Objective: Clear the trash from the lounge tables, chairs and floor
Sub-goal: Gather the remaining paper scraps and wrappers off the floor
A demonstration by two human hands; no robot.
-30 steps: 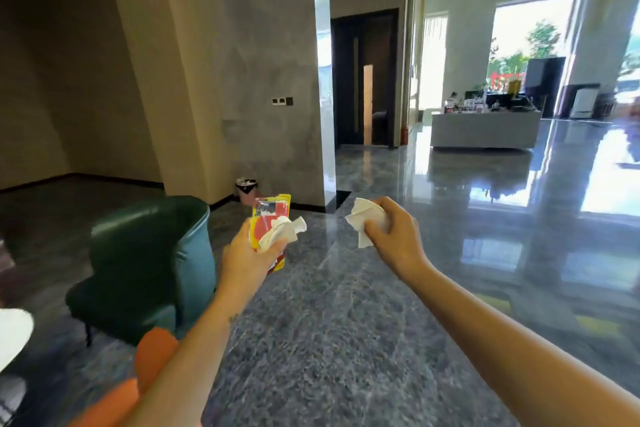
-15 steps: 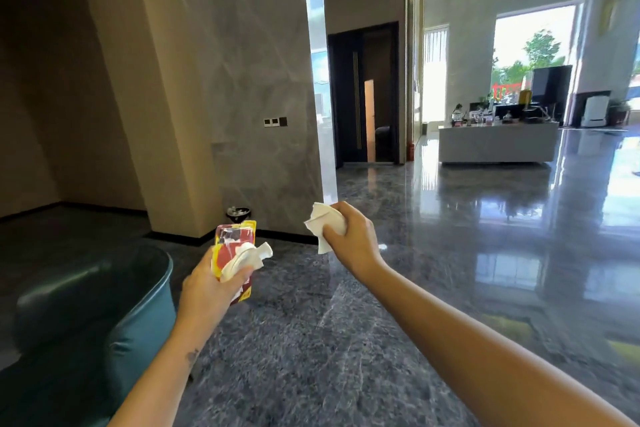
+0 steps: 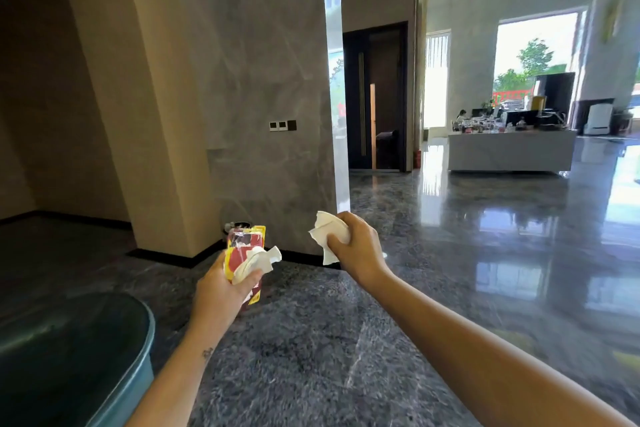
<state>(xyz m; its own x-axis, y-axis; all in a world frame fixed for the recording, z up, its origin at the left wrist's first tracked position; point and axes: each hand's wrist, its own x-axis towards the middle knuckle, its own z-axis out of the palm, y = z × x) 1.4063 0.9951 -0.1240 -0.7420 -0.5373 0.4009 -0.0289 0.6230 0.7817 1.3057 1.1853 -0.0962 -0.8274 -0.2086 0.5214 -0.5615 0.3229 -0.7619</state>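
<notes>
The left hand [image 3: 221, 291] is closed around a red and yellow snack wrapper [image 3: 244, 255] with a crumpled white tissue [image 3: 258, 262] pressed against it under the thumb; the right hand [image 3: 360, 250] is clenched on a second wad of white tissue [image 3: 329, 236]; both are held out at chest height over the grey stone floor [image 3: 311, 340], apart from each other. The wrapper stands nearly upright, its long axis running up and away from the wrist; its print is too blurred to read, and no brand can be made out. Straight ahead, at the foot of the grey stone pillar [image 3: 249, 80], a small bin [image 3: 235, 226] sits on the floor, mostly hidden behind the top of the wrapper; it lies almost in line with the left hand, so that hand looks the nearer, the right a little further off to the side. A teal armchair [image 3: 79, 357] fills the lower left corner. The likely next step is carrying both loads forward to the bin.
</notes>
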